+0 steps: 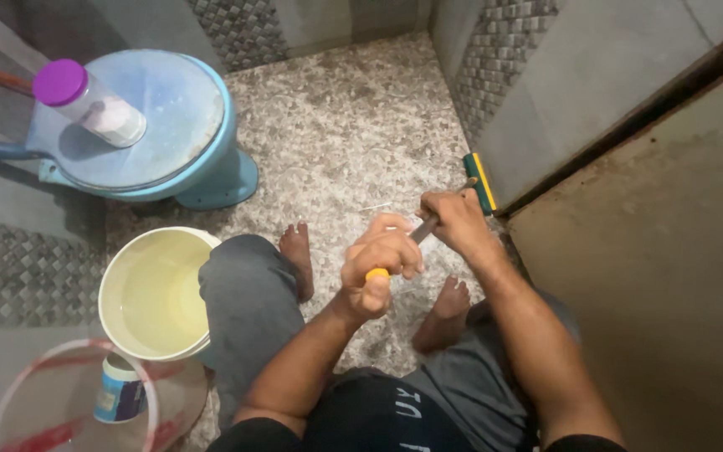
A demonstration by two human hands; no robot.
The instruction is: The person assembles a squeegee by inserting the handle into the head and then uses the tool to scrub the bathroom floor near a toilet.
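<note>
Speckled grey stone flooring [353, 125] fills a narrow bathroom, with grey tiled walls [562, 92] on both sides and a stained door panel [671, 276] to the right. One blue toilet [202, 151] with its lid down stands at the far left; take it as the landmark. On its lid lies one clear bottle with a purple cap [85, 100]. Just in front of the toilet, nearer the person, sits one cream bucket [156, 293], and nearer again one clear tub with red marks [69, 402], with one small blue-and-white container [119, 393] in it. Two bare feet rest on the floor to the right of the toilet.

One scrubbing brush [483, 180], green with a yellow edge, touches the floor at the foot of the wall, well to the right of the toilet. Its long handle [422, 230] runs back to the person. The left hand [378, 268] is closed tight around the yellow end of the handle. The right hand [458, 222] is wrapped firmly around the handle farther along, nearer the brush head.
</note>
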